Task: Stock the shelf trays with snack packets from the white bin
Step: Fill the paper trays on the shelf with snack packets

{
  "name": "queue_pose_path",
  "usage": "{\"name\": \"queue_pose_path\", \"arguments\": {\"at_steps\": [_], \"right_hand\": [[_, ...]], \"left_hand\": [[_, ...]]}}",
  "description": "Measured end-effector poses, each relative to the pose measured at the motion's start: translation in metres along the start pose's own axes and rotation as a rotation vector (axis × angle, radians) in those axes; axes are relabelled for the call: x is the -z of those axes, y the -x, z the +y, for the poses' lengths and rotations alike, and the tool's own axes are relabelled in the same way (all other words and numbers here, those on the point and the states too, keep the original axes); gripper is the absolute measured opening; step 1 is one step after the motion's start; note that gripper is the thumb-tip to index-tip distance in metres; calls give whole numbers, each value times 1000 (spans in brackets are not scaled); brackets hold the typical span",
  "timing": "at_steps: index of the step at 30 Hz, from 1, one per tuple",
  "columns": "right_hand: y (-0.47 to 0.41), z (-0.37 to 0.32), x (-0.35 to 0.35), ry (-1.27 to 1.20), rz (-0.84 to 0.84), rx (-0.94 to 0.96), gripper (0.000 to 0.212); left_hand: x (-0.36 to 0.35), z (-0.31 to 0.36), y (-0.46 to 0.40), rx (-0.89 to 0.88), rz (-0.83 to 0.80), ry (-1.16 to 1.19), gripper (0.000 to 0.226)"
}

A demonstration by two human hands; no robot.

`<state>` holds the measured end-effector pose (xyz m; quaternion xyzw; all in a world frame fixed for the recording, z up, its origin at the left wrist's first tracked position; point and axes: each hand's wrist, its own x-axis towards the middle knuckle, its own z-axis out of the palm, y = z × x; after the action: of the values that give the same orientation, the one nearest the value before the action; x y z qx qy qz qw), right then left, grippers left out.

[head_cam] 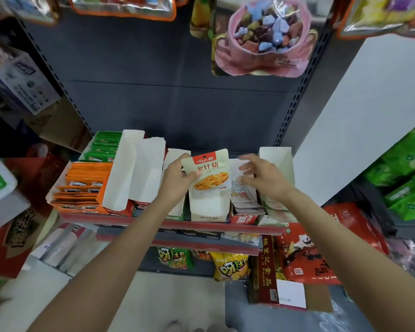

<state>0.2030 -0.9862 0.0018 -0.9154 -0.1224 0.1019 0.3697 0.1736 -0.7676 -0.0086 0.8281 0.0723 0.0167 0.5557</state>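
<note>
— Hands up at the shelf. The left hand (177, 174) grips a cream snack packet (210, 172) with a red top band, thumb across its front, fingers curled behind its left edge.

— Where's that packet sitting?

— Upright, held just above the middle shelf tray (207, 208), the open cardboard one with white inner walls. Its lower edge hangs over the tray's far end.

— And the right hand (261, 177)?

— Spread and relaxed, holding nothing, fingers reaching left toward the packet's right edge. It hovers over the next tray (246, 212) to the right, which carries a loose stack of pale packets.

— Anything else along the row?

— Far left, a tray of green packets (103, 146); nearer, a tray of orange packets (87, 185) standing on edge. Between those and the left hand, two tall white tray flaps (134, 168) stand up. A red shelf rail (173, 222) runs along the near edge. Below it, yellow and green crisp bags (229, 265).

— White bin?

— Can't make it out.
</note>
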Motion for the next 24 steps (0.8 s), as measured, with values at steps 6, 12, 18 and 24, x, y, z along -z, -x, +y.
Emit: {"name": "queue_pose_path", "arguments": {"at_steps": [6,12,18,24], "right_hand": [[-3,-20,-21,11,32,146,20],[11,-18,-38,279,4,92,16],[22,-22,-53,380,-153,40,20],[36,-30,-61,458,-219,10,22]], "left_hand": [[3,-11,3,-41,-92,-96,17],[4,-26,16,-114,-165,-225,4],[13,-39,30,-195,-291,-398,15],[11,-47,33,-220,-431,-529,21]]}}
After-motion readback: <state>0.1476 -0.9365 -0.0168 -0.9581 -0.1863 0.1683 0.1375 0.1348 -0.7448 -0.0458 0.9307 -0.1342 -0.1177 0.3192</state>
